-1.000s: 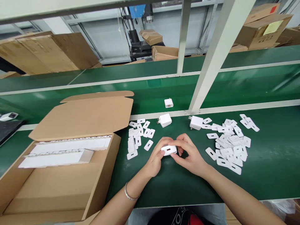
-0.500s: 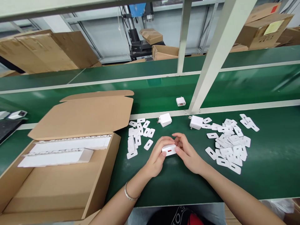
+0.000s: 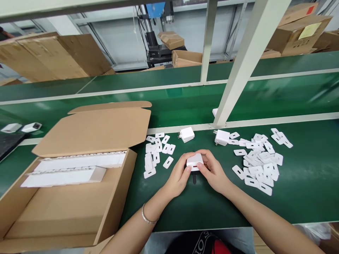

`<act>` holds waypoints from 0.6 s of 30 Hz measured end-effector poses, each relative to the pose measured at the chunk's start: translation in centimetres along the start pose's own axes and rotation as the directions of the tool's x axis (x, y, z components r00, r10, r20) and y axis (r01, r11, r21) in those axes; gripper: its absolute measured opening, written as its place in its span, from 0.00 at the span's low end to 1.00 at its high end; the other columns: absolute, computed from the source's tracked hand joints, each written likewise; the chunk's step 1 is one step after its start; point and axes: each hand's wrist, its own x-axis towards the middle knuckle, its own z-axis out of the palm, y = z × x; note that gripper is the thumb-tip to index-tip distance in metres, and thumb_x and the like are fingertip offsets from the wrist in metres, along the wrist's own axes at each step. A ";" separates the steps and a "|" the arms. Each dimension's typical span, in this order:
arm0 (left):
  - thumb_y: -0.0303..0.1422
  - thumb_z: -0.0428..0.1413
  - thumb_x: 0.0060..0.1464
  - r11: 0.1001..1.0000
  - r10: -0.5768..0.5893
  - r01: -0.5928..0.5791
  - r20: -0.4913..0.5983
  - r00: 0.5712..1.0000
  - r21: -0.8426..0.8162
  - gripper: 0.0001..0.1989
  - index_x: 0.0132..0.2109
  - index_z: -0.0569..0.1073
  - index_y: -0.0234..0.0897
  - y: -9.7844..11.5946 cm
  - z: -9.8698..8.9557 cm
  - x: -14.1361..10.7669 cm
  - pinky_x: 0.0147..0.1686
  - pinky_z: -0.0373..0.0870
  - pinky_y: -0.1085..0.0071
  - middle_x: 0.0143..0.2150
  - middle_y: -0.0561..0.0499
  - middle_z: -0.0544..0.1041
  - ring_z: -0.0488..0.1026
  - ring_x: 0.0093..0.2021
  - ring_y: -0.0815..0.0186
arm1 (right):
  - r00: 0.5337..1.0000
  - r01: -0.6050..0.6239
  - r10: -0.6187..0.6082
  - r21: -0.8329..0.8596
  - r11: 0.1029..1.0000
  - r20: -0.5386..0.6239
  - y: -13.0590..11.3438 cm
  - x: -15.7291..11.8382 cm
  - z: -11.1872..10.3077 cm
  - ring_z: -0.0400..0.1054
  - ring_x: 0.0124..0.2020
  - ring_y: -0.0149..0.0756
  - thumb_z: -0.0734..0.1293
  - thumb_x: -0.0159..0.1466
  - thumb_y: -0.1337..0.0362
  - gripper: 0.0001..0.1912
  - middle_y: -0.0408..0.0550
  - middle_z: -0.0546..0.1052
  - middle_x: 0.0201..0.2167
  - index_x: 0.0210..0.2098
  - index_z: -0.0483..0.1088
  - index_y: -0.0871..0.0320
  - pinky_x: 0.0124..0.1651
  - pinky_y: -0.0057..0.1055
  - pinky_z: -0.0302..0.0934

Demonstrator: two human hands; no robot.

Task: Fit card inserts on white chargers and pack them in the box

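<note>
Both hands hold one white plug charger point(image 3: 195, 160) low over the green table. My left hand point(image 3: 178, 176) grips its left side, and my right hand point(image 3: 213, 173) has thumb and fingers on its right side. The charger's broad top and its front end with a port slot face me. Just below it a thin dark strip point(image 3: 194, 178) shows; I cannot tell whether it touches the charger. Two more white chargers lie beyond my hands, one ahead point(image 3: 186, 134) and one to the right point(image 3: 221, 137). Small slotted white plates are scattered left point(image 3: 156, 157) and heaped right point(image 3: 261, 165).
An open cardboard box point(image 3: 116, 197) with white cardboard inserts point(image 3: 63, 178) stands at the left. A pale slanting post point(image 3: 246, 67) rises behind the table and partly hides a charger point(image 3: 214, 112) on the green belt point(image 3: 169, 113). White units point(image 3: 31, 127) are at far left.
The held charger has turned so its broad face shows, and it sits slightly higher and further right. The dark strip has come into view. Items on the belt have shifted right.
</note>
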 end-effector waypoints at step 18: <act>0.44 0.43 0.76 0.998 0.005 -0.012 -0.123 0.992 -0.058 0.20 0.55 0.76 0.42 0.0 0.9 0.0 0.47 0.71 0.62 0.47 0.46 0.77 0.72 0.45 0.60 | 0.998 -0.014 0.008 -0.109 0.994 -0.056 0.2 -0.1 0.4 0.62 0.29 0.33 0.65 0.70 0.42 0.23 0.43 0.73 0.31 0.51 0.69 0.54 0.33 0.31 0.56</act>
